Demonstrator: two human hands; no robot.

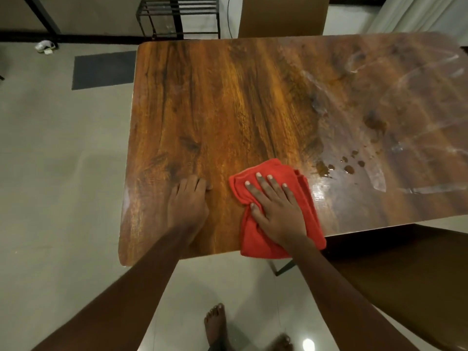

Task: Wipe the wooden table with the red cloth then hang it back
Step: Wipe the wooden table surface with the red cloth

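The wooden table fills the middle of the head view, glossy, with wet smears and dark droplets on its right half. A bunched red cloth lies near the table's front edge, one end hanging slightly over it. My right hand presses flat on the cloth, fingers spread and pointing away from me. My left hand rests on the bare wood to the left of the cloth, fingers curled under, holding nothing.
A chair back stands at the far side and a dark chair at the front right. A black metal rack and a grey floor mat sit beyond the table's left. My bare feet stand on the tiled floor.
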